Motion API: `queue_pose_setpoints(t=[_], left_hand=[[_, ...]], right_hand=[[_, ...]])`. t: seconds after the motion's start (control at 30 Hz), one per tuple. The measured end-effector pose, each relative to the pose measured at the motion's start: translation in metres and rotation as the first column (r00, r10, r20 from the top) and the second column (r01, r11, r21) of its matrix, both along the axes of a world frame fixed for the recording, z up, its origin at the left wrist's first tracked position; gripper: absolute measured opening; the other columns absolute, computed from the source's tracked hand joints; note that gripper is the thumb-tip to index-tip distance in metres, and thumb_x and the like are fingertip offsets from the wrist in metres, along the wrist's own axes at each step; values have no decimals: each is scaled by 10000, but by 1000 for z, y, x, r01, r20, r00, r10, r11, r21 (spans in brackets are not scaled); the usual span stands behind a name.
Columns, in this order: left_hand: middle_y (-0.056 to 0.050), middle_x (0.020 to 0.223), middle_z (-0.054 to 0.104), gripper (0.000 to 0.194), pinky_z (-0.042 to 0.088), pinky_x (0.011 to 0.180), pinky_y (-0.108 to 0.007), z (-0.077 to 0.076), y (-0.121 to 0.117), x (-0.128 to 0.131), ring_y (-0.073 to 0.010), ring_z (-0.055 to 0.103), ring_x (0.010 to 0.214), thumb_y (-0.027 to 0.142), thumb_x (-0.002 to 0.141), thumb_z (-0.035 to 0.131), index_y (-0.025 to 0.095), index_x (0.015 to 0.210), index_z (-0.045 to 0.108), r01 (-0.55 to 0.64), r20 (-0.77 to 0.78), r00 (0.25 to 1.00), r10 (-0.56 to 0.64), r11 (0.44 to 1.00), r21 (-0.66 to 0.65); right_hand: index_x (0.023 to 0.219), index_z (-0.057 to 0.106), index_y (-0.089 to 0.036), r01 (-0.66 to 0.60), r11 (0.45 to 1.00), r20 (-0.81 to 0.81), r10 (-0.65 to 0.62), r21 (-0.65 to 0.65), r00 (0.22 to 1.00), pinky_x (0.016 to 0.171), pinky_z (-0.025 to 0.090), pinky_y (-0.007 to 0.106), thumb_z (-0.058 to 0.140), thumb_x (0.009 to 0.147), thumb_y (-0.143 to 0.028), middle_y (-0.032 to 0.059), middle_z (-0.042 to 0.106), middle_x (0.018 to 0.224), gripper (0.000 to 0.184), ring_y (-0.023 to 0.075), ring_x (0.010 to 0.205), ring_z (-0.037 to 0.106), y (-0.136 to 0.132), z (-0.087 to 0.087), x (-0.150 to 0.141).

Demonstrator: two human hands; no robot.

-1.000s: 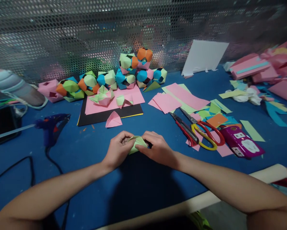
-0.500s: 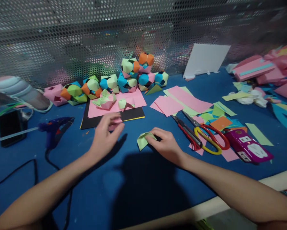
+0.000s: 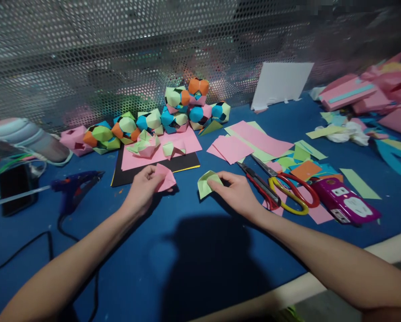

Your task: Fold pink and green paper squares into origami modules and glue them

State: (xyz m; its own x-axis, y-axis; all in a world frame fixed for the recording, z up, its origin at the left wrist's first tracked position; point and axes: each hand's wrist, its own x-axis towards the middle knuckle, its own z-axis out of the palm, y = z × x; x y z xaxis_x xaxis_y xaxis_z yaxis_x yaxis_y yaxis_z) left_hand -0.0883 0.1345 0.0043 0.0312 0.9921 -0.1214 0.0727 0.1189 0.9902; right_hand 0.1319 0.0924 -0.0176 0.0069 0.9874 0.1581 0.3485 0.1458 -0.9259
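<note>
Pink pc [image 3: 166,178] pinched in L hand [image 3: 142,187], green pc [image 3: 204,185] likewise in R hand [image 3: 238,193]; undersides hidden.

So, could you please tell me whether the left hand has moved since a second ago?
Yes: the left hand has moved leftward and forward, closer to the black paper.

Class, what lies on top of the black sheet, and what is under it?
On the black sheet lies a pink sheet, bearing two folded pieces. Beneath the black sheet, only a yellow edge shows; the rest is covered.
</note>
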Motion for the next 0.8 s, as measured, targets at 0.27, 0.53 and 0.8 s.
queue_pose_setpoints(t=[0.27, 0.53, 0.8], left_hand=[[0, 698, 657, 254, 509, 588, -212, 0, -30, 20, -100, 625, 581, 129, 641, 695, 133, 863, 572, 102, 284, 959, -21, 956, -274], [21, 661, 647, 301, 416, 541, -173, -5, -37, 23, -72, 563, 561, 187, 554, 788, 126, 801, 626, 114, 261, 965, -35, 948, -296], [50, 616, 596, 227, 368, 525, -171, -13, -43, 24, -67, 511, 547, 204, 566, 763, 140, 721, 610, 59, 189, 982, -20, 977, -206]], right_hand=[[766, 635, -146, 45, 999, -31, -45, -11, 999, 574, 398, 236, 560, 750, -272, 1, 598, 681, 148, 115, 600, 502, 3, -4, -1], [779, 638, -144, 41, 997, 58, -44, 60, 997, 584, 381, 230, 537, 770, -250, -3, 583, 681, 146, 111, 605, 478, 4, -9, -1], [787, 637, -147, 46, 998, 44, -48, 47, 998, 583, 387, 224, 533, 770, -253, -5, 598, 690, 150, 111, 604, 488, 1, -7, -6]])
